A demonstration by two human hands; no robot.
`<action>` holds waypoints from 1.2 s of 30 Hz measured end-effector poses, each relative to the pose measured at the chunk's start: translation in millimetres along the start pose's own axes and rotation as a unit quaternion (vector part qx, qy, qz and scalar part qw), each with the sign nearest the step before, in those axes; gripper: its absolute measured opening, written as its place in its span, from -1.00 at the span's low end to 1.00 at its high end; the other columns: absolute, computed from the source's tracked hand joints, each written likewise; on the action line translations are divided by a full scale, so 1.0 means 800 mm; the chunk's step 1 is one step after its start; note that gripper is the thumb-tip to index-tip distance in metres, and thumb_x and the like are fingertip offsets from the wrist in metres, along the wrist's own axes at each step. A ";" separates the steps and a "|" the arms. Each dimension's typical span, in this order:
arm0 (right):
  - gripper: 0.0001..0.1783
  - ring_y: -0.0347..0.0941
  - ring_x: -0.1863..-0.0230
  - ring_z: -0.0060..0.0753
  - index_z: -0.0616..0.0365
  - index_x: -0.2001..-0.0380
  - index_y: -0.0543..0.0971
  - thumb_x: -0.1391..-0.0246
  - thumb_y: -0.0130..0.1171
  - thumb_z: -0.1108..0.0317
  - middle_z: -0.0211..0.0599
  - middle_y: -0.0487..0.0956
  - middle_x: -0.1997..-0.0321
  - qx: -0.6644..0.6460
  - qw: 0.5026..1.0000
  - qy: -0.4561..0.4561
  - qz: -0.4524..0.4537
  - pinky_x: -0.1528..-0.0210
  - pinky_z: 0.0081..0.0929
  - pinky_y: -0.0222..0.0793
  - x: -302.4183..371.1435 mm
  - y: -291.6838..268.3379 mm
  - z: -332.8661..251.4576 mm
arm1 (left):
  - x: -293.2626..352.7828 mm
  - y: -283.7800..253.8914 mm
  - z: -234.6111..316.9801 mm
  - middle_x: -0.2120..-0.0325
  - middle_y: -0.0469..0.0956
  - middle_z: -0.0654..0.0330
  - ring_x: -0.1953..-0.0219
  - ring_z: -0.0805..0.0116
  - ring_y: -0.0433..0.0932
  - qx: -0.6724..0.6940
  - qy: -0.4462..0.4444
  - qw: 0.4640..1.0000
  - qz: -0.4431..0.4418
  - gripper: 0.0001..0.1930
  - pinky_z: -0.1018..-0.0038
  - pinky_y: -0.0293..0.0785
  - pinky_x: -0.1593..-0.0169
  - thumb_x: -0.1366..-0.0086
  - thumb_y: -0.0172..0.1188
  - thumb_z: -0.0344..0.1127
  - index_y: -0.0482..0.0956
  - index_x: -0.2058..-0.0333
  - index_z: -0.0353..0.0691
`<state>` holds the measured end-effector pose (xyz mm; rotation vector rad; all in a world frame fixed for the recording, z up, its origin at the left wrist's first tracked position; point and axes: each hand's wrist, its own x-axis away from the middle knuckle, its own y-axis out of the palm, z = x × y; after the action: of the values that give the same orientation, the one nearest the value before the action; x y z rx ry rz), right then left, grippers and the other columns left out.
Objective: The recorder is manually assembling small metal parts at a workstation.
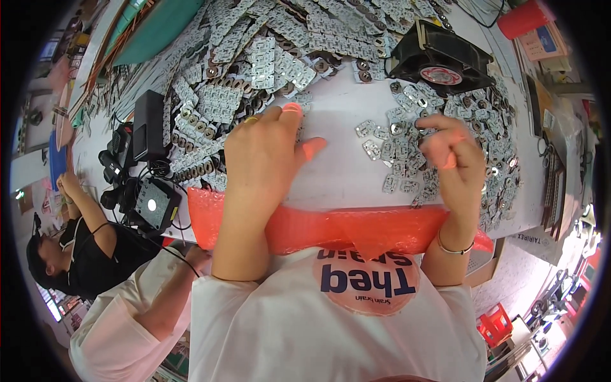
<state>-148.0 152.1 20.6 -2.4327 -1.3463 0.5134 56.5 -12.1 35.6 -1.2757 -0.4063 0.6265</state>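
My left hand [264, 149], a ring on one finger and orange covers on thumb and fingertip, reaches over the edge of a heap of small white circuit-board panels [219, 103]. Its thumb stands apart from the fingers, and nothing shows between them. To the right, my right hand [455, 153] hovers over a spread of small separate circuit boards [402, 149]. Its orange-covered fingertips are bent in close to the thumb, slightly blurred; whatever they may hold is hidden. Between both hands lies the white tabletop [337, 162].
A black fan [442, 60] stands at the back right among the boards. Black power adapters and cables [153, 204] sit at the left. Red bubble wrap [318, 229] lines the near table edge. Another person [89, 242] in black and a white-sleeved person [140, 312] are at my left.
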 end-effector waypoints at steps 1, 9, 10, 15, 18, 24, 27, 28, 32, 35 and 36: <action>-0.83 0.42 0.42 -0.58 0.33 0.52 0.46 -0.09 0.09 0.45 -0.16 0.54 0.12 -0.104 0.993 0.001 -0.056 0.36 -0.62 0.36 0.002 0.008 -0.001 | 0.000 0.002 -0.002 0.43 0.51 0.13 0.38 0.13 0.55 -0.029 -0.038 0.999 -0.018 -0.67 0.30 0.47 0.35 0.08 0.37 -0.21 0.51 0.38 -0.25; -0.74 0.50 0.26 -0.46 0.37 0.45 0.52 -0.16 0.09 0.34 -0.14 0.54 0.05 -0.060 0.977 0.032 -0.204 0.17 -0.52 0.40 0.001 0.038 0.003 | -0.006 0.029 -0.007 0.39 0.53 0.10 0.40 0.15 0.53 0.189 -0.020 0.982 -0.014 -0.73 0.34 0.45 0.36 -0.03 0.31 -0.33 0.48 0.32 -0.30; -0.74 0.49 0.24 -0.46 0.37 0.46 0.52 -0.16 0.09 0.34 -0.14 0.55 0.07 -0.071 0.973 0.063 -0.212 0.16 -0.51 0.39 0.000 0.033 0.002 | -0.006 0.027 -0.005 0.37 0.54 0.10 0.44 0.21 0.51 0.228 -0.018 0.973 -0.036 -0.78 0.41 0.44 0.37 -0.10 0.27 -0.42 0.50 0.27 -0.34; -0.73 0.50 0.24 -0.47 0.37 0.44 0.52 -0.18 0.07 0.33 -0.16 0.55 0.11 -0.077 0.974 0.044 -0.208 0.21 -0.55 0.42 0.003 0.024 0.012 | -0.008 0.016 -0.001 0.18 0.49 0.08 0.25 0.17 0.47 0.301 0.075 0.950 -0.013 -0.67 0.43 0.42 0.30 -0.13 0.10 -0.61 0.55 0.13 -0.16; -0.72 0.53 0.31 -0.47 0.38 0.41 0.52 -0.20 0.05 0.32 -0.17 0.55 0.13 -0.096 0.972 0.089 -0.193 0.28 -0.57 0.48 0.004 0.025 0.011 | -0.010 0.015 0.003 0.03 0.43 0.12 0.11 0.15 0.43 0.186 0.134 0.973 -0.022 -0.55 0.38 0.39 0.18 -0.05 0.09 -0.64 0.58 0.10 -0.02; -0.72 0.54 0.38 -0.49 0.37 0.38 0.52 -0.22 0.01 0.31 -0.17 0.55 0.15 -0.122 0.968 0.124 -0.180 0.35 -0.59 0.51 0.003 0.019 0.008 | -0.025 0.046 0.021 0.04 0.42 0.18 0.06 0.18 0.40 0.102 0.259 0.958 0.072 -0.66 0.30 0.34 0.08 0.07 0.19 -0.42 0.65 0.24 0.01; -0.74 0.53 0.42 -0.50 0.35 0.37 0.53 -0.22 0.01 0.32 -0.18 0.55 0.17 -0.143 0.969 0.144 -0.140 0.37 -0.59 0.50 0.003 0.019 0.004 | -0.020 0.038 0.024 0.09 0.45 0.19 0.04 0.16 0.41 0.084 0.219 0.972 -0.006 -0.75 0.31 0.33 0.05 0.08 0.23 -0.39 0.64 0.32 -0.07; -0.75 0.51 0.44 -0.52 0.33 0.37 0.53 -0.22 0.01 0.33 -0.20 0.56 0.20 -0.158 0.970 0.137 -0.125 0.39 -0.60 0.49 0.003 0.020 0.005 | -0.016 0.032 0.024 0.09 0.46 0.21 0.03 0.18 0.41 0.081 0.204 0.976 -0.013 -0.77 0.31 0.32 0.02 0.07 0.25 -0.37 0.62 0.33 -0.09; -0.79 0.46 0.50 -0.60 0.27 0.36 0.53 -0.22 0.02 0.33 -0.31 0.55 0.33 -0.169 0.970 0.138 -0.103 0.47 -0.66 0.41 0.005 0.019 0.004 | -0.022 0.035 0.028 0.21 0.53 0.21 0.14 0.22 0.49 0.219 0.240 0.939 0.114 -0.77 0.34 0.38 0.08 -0.02 0.29 -0.33 0.59 0.28 -0.14; -0.81 0.39 0.53 -0.61 0.28 0.38 0.52 -0.18 0.08 0.35 -0.37 0.49 0.48 -0.152 0.978 0.100 -0.098 0.47 -0.65 0.34 0.004 0.020 0.001 | -0.014 0.039 0.035 0.32 0.57 0.08 0.33 0.19 0.55 0.368 0.164 0.915 -0.035 -0.80 0.36 0.43 0.28 -0.15 0.22 -0.21 0.57 0.33 -0.21; -0.81 0.39 0.53 -0.61 0.28 0.38 0.52 -0.18 0.08 0.35 -0.37 0.49 0.48 -0.151 0.979 0.100 -0.098 0.47 -0.65 0.34 0.004 0.019 0.003 | -0.014 0.045 0.037 0.32 0.57 0.08 0.33 0.19 0.55 0.368 0.164 0.914 -0.035 -0.80 0.36 0.43 0.28 -0.15 0.22 -0.21 0.57 0.33 -0.21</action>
<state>-136.4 147.5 11.8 -2.4597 -1.6515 0.0133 22.5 9.1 9.0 -0.6138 0.0758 0.4261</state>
